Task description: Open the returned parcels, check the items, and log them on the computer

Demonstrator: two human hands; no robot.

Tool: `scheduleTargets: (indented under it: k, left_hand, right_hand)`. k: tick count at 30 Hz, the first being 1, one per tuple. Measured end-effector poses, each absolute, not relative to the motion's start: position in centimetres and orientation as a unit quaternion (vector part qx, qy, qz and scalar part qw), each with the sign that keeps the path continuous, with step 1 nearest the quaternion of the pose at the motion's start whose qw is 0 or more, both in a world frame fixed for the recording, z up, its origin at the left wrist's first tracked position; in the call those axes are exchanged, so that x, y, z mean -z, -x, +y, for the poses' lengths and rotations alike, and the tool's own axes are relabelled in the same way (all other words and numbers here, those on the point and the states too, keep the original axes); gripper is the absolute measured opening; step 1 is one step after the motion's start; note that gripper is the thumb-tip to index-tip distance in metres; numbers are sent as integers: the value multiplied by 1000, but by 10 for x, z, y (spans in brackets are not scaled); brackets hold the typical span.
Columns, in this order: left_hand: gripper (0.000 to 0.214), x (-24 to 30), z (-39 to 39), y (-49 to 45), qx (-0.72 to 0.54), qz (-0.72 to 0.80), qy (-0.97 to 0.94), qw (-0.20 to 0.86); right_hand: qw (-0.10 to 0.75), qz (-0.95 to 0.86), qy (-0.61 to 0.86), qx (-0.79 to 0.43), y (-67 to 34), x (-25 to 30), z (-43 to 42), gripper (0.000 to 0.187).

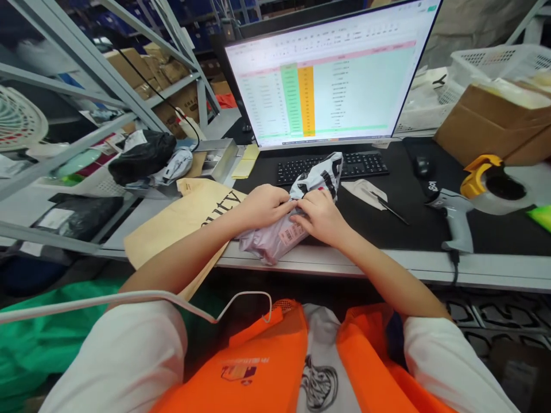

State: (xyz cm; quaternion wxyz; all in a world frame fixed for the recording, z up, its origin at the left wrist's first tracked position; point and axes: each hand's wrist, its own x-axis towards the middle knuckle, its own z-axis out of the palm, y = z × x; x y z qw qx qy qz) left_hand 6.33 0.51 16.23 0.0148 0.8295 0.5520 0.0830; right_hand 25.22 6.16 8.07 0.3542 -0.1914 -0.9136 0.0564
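Note:
A pink plastic parcel (271, 240) with a printed label lies at the desk's front edge. Its far end, a black-and-white patterned bag (323, 172), sticks up toward the keyboard (357, 163). My left hand (263, 206) is closed on the parcel's left side, fingers curled over the top. My right hand (321, 217) grips the parcel from the right, fingers pinched on the plastic next to the label. The two hands touch over the parcel.
A monitor (327, 74) with a spreadsheet stands behind the keyboard. A barcode scanner (454, 215), a mouse (422, 166), a tape dispenser (495, 183) and a cardboard box (491, 120) sit at the right. A tan paper bag (185, 218) and metal shelving (107, 86) are at the left.

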Motion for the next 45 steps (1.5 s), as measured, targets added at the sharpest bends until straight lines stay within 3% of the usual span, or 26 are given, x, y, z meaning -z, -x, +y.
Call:
scheduleTargets:
  k: [6,10,17,21,24,26,29,34,37,40,42,45]
  left_hand:
    - [40,-158,11,-30,-101,567,-798,-178]
    - [34,-163,14,22,-49,622,-749,-223]
    - [32,-165,17,48,-8,735,-659,-156]
    - [28,-173,1,-4,-176,645,-734,-123]
    - [29,-164,-13,-38,-222,557,-800,-22]
    - [36,-150,-19,-44,-213,560,-800,27]
    - [46,-124,-31,-31,-221,592,-773,60]
    - [23,-85,-71,-8,-338,561,-755,23]
    - [12,-69,-89,-11,-413,507,-756,-22]
    - [27,-62,-95,-20,-460,447,-767,-6]
    - [43,-61,-95,-27,-489,428,-760,22]
    - [54,-62,-97,-30,-491,455,-740,66]
  right_hand:
    - [341,-929,137,-45,-272,-83,56,32]
    - [329,-940,93,-13,-312,-73,43,31]
    - [337,-936,100,-14,-336,-69,30,31]
    - [360,-924,132,-2,-300,-89,34,38]
    - [355,-921,159,-14,-274,-99,41,26]
    - [338,-926,168,-23,-267,-101,45,16]
    - [319,-933,169,-8,-274,-95,47,16]
    - [314,-923,221,4,-299,-73,55,40]
    - [245,-925,289,-30,-300,-67,61,36]
    - [175,-902,390,-60,-292,-75,67,24]
    - [145,-891,421,-87,-289,-88,72,28]
    - [121,-920,355,-112,-288,-112,78,34]
